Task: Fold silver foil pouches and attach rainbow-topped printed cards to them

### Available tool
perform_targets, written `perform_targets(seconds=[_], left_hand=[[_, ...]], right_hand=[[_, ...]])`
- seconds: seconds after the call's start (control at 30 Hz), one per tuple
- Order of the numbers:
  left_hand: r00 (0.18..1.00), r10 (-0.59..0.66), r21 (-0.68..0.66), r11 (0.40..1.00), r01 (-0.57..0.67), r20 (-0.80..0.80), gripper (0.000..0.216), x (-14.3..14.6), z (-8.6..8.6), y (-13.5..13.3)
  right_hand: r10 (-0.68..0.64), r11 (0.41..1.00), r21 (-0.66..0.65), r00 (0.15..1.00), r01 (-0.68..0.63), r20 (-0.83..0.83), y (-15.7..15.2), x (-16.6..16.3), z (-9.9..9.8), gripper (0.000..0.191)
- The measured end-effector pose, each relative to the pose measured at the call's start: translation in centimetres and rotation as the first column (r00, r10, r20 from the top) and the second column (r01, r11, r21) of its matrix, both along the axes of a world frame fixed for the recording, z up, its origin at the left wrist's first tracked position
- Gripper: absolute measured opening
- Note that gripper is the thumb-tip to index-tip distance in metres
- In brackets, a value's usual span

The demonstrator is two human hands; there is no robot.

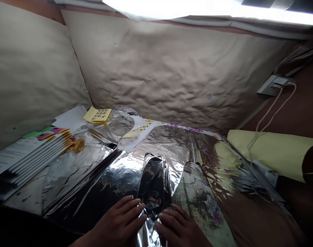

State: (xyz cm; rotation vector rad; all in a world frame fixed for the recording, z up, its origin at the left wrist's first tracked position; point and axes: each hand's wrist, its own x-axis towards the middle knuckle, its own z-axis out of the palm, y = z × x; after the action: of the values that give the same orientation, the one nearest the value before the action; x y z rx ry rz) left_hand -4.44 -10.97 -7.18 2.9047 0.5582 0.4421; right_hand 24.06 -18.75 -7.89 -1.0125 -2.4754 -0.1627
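Observation:
A narrow folded piece of shiny silver foil film (151,180) lies upright in the picture between my two hands, its far end creased and uneven. My left hand (119,219) rests along its left edge, fingers stretched out and flat. On the opposite edge lies my right hand (181,226), fingers extended and slightly bent, fingertips on the film. Neither hand is closed around anything. Beneath them a wider sheet of reflective film (115,175) spreads to the left. The film's near end is partly covered by my hands.
Stacked folded cards with coloured tops (40,151) stand at left, near a yellow printed slip (97,115). A stained clear sheet (197,202) covers the surface at right. Beyond it are a roll of yellow paper (269,149) and a wall socket (273,85) with hanging white cables.

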Motion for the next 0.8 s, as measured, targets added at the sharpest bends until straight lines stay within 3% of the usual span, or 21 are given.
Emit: perform_targets(seconds=[0.1,0.17,0.23,0.3,0.37,0.4,0.43,0.5,0.6,0.7,0.8], left_hand=[[0.996,-0.042,-0.223,0.973,0.059,0.077,0.044,0.6,1.4,1.0],[0.993,0.024,-0.401,0.916,0.023,0.114,0.041,1.1,2.2,2.1],[0.972,0.211,-0.576,0.81,-0.112,0.108,0.044,1.8,2.7,3.1],[0.914,0.402,-0.732,0.637,-0.24,0.05,0.06,2.6,2.8,3.8],[0.867,0.498,-0.8,0.515,-0.309,-0.014,0.072,3.5,2.8,4.0],[0.853,0.521,-0.801,0.496,-0.335,-0.034,0.073,3.8,2.7,3.9],[0.839,0.542,-0.784,0.502,-0.366,-0.045,0.072,4.1,2.5,3.7],[0.816,0.577,-0.7,0.569,-0.431,-0.034,0.071,4.4,1.8,3.1],[0.8,0.589,-0.387,0.768,-0.51,0.115,0.068,4.3,0.3,2.4],[0.891,0.427,-0.007,0.902,-0.431,0.156,0.059,3.7,-0.7,2.5],[0.955,0.297,0.114,0.948,-0.296,0.013,0.054,3.3,-1.0,3.1]], right_hand=[[0.013,0.972,-0.227,0.974,-0.066,-0.228,0.5,-0.5,0.9,0.024],[-0.146,0.888,-0.458,0.918,-0.043,-0.369,1.2,-0.7,1.4,0.021],[-0.418,0.735,-0.678,0.789,0.002,-0.451,2.0,-1.0,1.7,0.029],[-0.633,0.577,-0.816,0.609,-0.04,-0.477,3.1,-1.4,1.9,0.028],[-0.731,0.503,-0.858,0.477,-0.105,-0.488,4.1,-1.8,1.9,0.025],[-0.763,0.483,-0.869,0.435,-0.109,-0.479,4.6,-2.0,1.8,0.033],[-0.789,0.463,-0.882,0.411,-0.091,-0.457,5.0,-2.0,1.8,0.044],[-0.828,0.425,-0.905,0.4,-0.009,-0.392,5.6,-2.1,1.6,0.064],[-0.834,0.41,-0.91,0.43,0.065,-0.345,6.0,-1.9,1.5,0.072],[-0.822,0.421,-0.905,0.447,0.062,-0.352,5.9,-1.9,1.5,0.073],[-0.832,0.401,-0.911,0.454,0.094,-0.319,5.5,-1.9,1.7,0.076]])
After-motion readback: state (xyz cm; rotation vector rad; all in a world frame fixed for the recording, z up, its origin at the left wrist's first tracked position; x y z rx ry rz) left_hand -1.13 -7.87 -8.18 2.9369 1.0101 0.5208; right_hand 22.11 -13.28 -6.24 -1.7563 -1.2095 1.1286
